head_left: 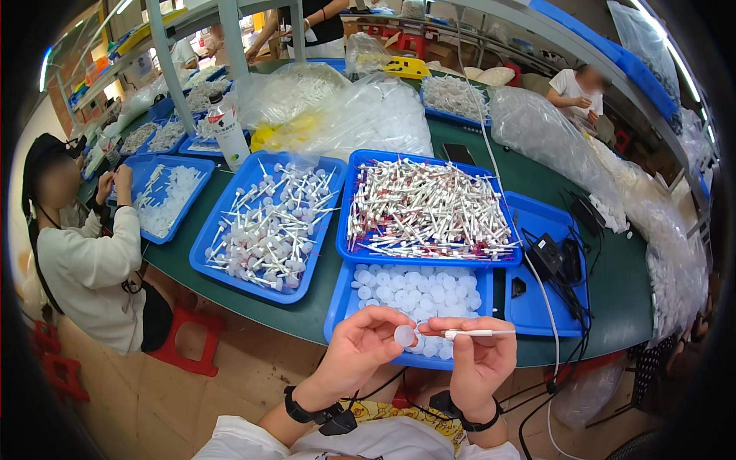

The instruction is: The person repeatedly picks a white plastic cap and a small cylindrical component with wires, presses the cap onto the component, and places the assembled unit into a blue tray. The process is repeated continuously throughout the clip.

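So the person's left hand [366, 346] is pinching a small round white cap [404, 335] between thumb and fingertips, held up just over the near edge of the worktop [613, 284]. The right hand [477, 360] is pinching a thin white stick [479, 333] that lies level, its free end pointing off to the right and its near end right beside the cap. Can't tell if the two bits are actually touching, they're super close though. Both wrists have black bands on them.

Right behind the hands there's a blue tray [337, 307] full of the same white caps, and stacked partly over its far side is another blue tray [429, 157] piled with white sticks with reddish ends. To the left sits a third blue tray [211, 238] with white capped sticks scattered in it. On the right, a shallower blue tray [537, 310] holds a black power adapter [546, 253] and a tangle of cables.

Further back: big clear plastic bags [360, 115] of white parts. A co-worker in a white top [84, 268] sits at the left, hands over their own tray.
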Available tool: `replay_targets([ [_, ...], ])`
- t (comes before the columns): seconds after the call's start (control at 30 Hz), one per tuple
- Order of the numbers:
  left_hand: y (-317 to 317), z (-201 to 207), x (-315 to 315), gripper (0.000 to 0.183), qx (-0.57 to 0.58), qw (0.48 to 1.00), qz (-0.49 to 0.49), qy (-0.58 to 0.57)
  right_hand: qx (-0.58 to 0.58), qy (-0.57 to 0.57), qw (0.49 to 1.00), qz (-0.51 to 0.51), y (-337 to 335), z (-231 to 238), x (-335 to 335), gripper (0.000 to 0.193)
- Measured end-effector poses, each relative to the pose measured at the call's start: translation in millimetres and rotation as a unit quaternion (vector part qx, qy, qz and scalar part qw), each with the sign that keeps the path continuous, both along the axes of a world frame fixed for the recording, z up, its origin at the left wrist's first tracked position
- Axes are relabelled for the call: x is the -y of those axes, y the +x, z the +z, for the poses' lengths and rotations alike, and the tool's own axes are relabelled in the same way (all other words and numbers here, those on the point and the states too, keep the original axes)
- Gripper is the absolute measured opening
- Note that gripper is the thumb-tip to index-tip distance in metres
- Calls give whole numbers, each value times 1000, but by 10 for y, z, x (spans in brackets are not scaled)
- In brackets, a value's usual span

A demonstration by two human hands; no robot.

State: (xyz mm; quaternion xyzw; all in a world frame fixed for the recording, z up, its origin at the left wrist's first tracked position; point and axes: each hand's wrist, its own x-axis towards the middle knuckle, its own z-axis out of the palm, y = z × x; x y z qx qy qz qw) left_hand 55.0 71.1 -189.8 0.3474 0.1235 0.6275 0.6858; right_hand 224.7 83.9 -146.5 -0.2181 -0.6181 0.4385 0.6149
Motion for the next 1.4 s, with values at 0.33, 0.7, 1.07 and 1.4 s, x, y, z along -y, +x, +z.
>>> replay_targets([
  [0.33, 11, 15, 2, 31, -30, 999, 21, 4, 105, 92, 990, -20, 9, 5, -72, 23],
  [0.7, -57, -2, 8, 30, -87, 996, 5, 26, 245, 54, 968, -18, 220, 165, -86, 19],
  [1.07, 43, -31, 28, 27, -71, 996, 24, 51, 33, -45, 998, 1, 105, -132, 6, 19],
  [1.4, 43, 18, 129, 27, -128, 990, 50, -44, 160, 47, 986, -32, 141, -162, -56, 17],
])
